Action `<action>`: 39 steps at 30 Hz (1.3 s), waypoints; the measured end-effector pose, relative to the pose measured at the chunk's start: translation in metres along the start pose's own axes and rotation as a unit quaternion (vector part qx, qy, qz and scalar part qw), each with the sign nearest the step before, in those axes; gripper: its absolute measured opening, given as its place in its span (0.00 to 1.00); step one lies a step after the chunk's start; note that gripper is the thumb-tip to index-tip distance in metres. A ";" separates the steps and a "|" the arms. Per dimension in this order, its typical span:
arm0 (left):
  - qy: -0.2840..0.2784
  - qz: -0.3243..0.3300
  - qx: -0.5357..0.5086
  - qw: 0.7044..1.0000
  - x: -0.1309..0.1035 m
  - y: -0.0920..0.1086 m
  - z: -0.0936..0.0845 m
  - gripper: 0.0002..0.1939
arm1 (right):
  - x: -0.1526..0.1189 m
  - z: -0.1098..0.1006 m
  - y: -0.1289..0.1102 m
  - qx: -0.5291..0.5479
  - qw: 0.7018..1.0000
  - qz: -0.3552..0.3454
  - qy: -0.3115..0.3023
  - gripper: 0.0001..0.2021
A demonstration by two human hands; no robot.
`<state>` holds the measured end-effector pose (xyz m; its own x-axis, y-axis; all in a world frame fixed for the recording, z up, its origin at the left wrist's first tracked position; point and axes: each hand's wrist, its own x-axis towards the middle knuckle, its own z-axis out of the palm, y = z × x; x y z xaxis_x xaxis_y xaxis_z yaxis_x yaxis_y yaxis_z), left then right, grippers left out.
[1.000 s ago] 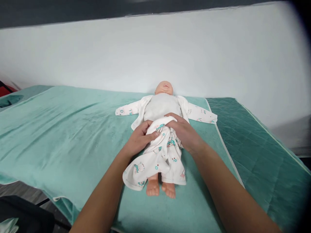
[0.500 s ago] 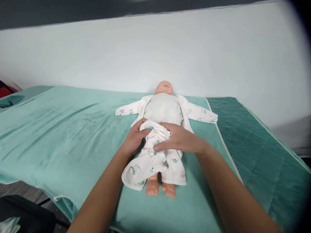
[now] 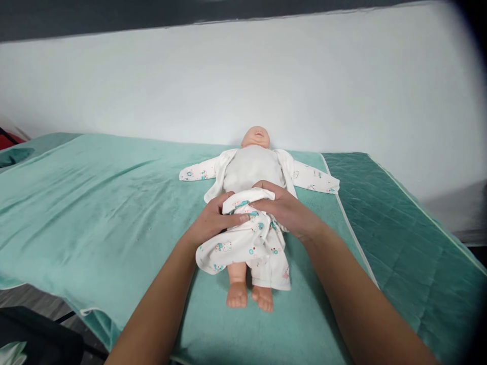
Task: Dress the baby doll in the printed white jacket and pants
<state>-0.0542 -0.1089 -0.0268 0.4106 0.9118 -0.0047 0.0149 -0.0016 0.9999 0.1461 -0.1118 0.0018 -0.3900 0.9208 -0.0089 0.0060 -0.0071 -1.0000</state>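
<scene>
Printed white baby trousers (image 3: 243, 243) are gripped at nine o'clock by the left hand (image 3: 211, 221) and at two by the right hand (image 3: 286, 207) — both clamped on bunched cloth — over the legs of a baby doll (image 3: 253, 167). The doll, in an open printed jacket (image 3: 289, 165), is laid on a teal bedcover (image 3: 114, 203), head (image 3: 255, 137) at twelve, bare feet (image 3: 236, 295) at six.

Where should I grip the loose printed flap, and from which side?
Probably pinch the flap by its rounded left edge, from the left: that edge juts beyond the doll's bare shin, while the left hand and right hand hold the upper cloth.
</scene>
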 end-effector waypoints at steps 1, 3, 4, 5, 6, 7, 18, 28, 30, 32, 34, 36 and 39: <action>0.014 0.004 -0.020 1.000 0.000 -0.001 0.000 0.18 | 0.000 0.001 -0.001 -0.018 1.000 -0.004 -0.006 0.07; 0.043 0.017 -0.054 0.997 0.000 -0.003 0.001 0.16 | -0.002 0.001 -0.002 -0.049 0.998 -0.018 -0.028 0.09; 0.054 0.022 -0.064 0.996 0.000 -0.004 0.002 0.16 | -0.003 0.001 -0.003 -0.060 0.997 -0.022 -0.046 0.11; 0.063 0.025 -0.069 0.995 0.000 -0.004 0.002 0.16 | -0.003 0.000 -0.004 -0.068 0.995 -0.022 -0.068 0.13; 0.070 0.029 -0.067 0.995 0.000 -0.004 0.002 0.17 | -0.004 0.000 -0.005 -0.073 0.993 -0.019 -0.093 0.15; 0.076 0.032 -0.062 0.995 0.000 -0.003 0.002 0.17 | -0.004 -0.001 -0.006 -0.075 0.990 -0.013 -0.117 0.17; 0.101 0.052 -0.024 0.993 0.000 -0.001 0.010 0.18 | -0.003 -0.005 0.002 -0.033 0.995 0.002 -0.094 0.16; 0.243 -0.012 -0.070 0.968 -0.043 0.017 0.054 0.17 | -0.005 -0.002 0.002 -0.090 0.990 -0.036 -0.097 0.08; 0.267 -0.052 -0.097 0.957 -0.052 0.023 0.062 0.17 | -0.004 -0.003 0.005 -0.107 0.988 -0.051 -0.103 0.08; 0.263 -0.081 -0.108 0.955 -0.061 0.029 0.068 0.17 | -0.003 -0.004 0.007 -0.122 0.985 -0.067 -0.103 0.08; 0.250 -0.093 -0.093 0.959 -0.072 0.035 0.073 0.16 | -0.001 -0.005 0.008 -0.137 0.983 -0.073 -0.102 0.08; 0.244 -0.100 -0.067 0.962 -0.084 0.041 0.076 0.15 | 0.000 -0.007 0.009 -0.153 0.980 -0.074 -0.106 0.07; 0.229 -0.118 -0.050 0.965 -0.104 0.050 0.081 0.15 | 0.000 -0.008 0.010 -0.184 0.972 -0.086 -0.118 0.06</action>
<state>-0.0225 -0.2371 0.0224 -0.0397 0.9679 -0.2483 -0.0391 0.2468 0.9683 0.1530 -0.1088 -0.0082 -0.6144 0.7806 0.1148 0.2333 0.3187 -0.9187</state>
